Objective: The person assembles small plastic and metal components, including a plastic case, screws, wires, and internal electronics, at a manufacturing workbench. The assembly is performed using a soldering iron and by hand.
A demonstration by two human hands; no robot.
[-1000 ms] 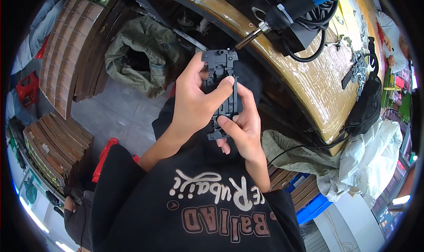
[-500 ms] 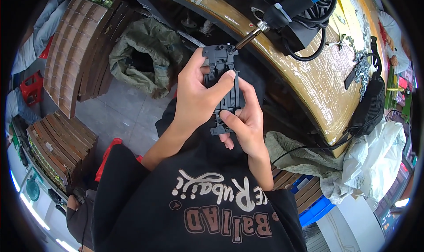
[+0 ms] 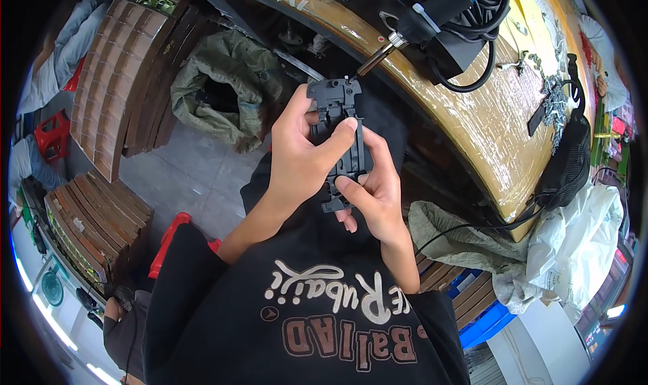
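Note:
Both hands hold a black molded plastic part (image 3: pixel 335 94), long and narrow with ribs, slots and small posts. My left hand (image 3: pixel 297 152) is closed around its left side, the thumb pressed across the middle. Lower down, my right hand (image 3: pixel 379 202) grips the right side with its thumb on top and fingers curled underneath. Just beyond the part's far right corner is the tip of a soldering iron (image 3: pixel 375 59) with a dark grip and blue upper end. Whether the tip touches the part, I cannot tell.
A bench (image 3: pixel 466 121) wrapped in clear film curves along the right, bearing coiled black cable (image 3: pixel 486 54) and a pile of small dark parts (image 3: pixel 555 108). To the left stand an open woven sack (image 3: pixel 196 118) and stacked brown divided trays (image 3: pixel 115 81). White plastic bag (image 3: pixel 574 243) at right.
The black plastic part and both hands have moved slightly toward me, so its far corner sits lower against the iron's tip. The grip of both hands looks the same.

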